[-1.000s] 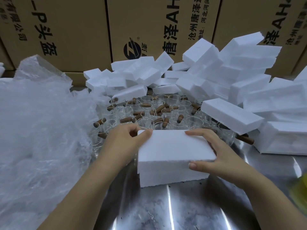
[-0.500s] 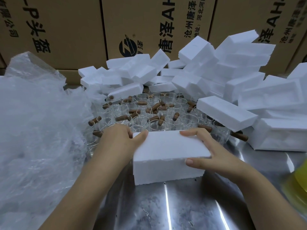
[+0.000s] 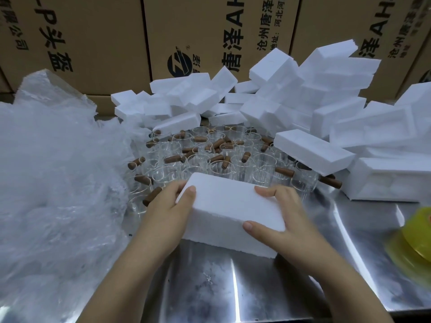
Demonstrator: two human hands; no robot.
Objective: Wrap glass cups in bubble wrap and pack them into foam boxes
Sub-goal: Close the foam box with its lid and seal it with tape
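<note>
A closed white foam box (image 3: 229, 207) sits at the middle of the steel table, turned at a slant. My left hand (image 3: 169, 207) grips its left end, thumb on top. My right hand (image 3: 277, 221) clasps its right end, thumb on the near side. Behind the box stand several clear glass cups (image 3: 200, 159) with brown wooden handles. A big heap of bubble wrap (image 3: 53, 183) fills the left side.
Loose foam boxes and lids (image 3: 291, 99) are piled at the back and right; one open foam box (image 3: 387, 183) lies at the right. Yellow tape rolls (image 3: 415, 241) sit at the right edge. Cardboard cartons (image 3: 210, 31) wall off the back. Bare steel table (image 3: 221, 287) lies in front.
Both hands have turned the foam box so its right end swings nearer to me. The camera view has shifted slightly.
</note>
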